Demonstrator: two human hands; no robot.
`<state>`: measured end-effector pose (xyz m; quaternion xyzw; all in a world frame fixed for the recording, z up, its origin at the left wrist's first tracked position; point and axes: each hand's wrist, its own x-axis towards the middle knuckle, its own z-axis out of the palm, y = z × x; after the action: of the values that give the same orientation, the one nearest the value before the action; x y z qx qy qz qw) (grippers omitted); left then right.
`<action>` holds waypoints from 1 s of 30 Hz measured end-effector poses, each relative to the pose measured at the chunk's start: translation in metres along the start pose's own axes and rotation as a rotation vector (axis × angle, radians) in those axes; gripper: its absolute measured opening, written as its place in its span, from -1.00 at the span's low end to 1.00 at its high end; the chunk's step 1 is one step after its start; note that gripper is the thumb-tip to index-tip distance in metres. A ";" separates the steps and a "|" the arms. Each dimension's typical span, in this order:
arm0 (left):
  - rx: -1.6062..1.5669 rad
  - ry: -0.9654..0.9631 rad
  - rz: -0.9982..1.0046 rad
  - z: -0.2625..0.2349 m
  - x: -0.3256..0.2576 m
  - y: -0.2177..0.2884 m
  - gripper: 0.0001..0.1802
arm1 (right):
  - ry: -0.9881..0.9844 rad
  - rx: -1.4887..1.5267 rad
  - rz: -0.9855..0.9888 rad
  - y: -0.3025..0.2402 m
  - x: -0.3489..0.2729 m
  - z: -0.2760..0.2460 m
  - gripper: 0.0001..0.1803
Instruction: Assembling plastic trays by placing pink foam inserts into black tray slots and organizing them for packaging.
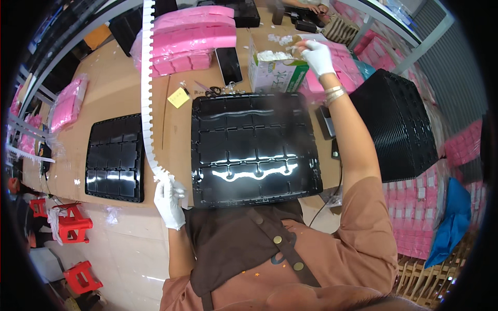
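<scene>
My left hand [170, 203], in a white glove, pinches the lower end of a long white notched strip [147, 88] at the table's front edge. The strip runs up past the top of the view. My right hand [317, 57], gloved with bare fingertips, reaches over an open carton [276, 76] of small white pieces. Its fingertips are drawn together near the carton's right rim; whatever is between them is too small to make out. Before me lies a shiny black compartmented plastic tray [249, 140], between the two hands.
A smaller-looking black tray [115, 160] lies left of the strip. Beyond are a phone [229, 66], scissors [214, 92], a yellow note [179, 97] and pink wrapped packs [192, 39]. A tall stack of black trays [397, 127] stands right. Red stools [75, 225] are on the floor.
</scene>
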<state>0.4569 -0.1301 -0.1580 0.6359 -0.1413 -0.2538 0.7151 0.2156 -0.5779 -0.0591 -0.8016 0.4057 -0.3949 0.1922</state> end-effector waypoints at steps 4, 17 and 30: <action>0.098 0.073 0.009 -0.020 -0.008 0.000 -0.75 | -0.136 -0.363 -0.013 0.021 0.036 0.019 -0.72; 0.538 -0.039 -0.057 -0.038 0.013 -0.017 -0.59 | 0.139 -0.454 0.246 0.149 -0.045 0.014 -0.82; -0.241 -1.074 -0.446 0.103 -0.014 0.011 -0.12 | -0.379 0.126 -0.197 -0.094 -0.151 -0.007 -0.85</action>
<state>0.3929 -0.2080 -0.1302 0.3470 -0.3165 -0.6983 0.5402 0.2030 -0.4008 -0.0676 -0.8836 0.2566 -0.2786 0.2753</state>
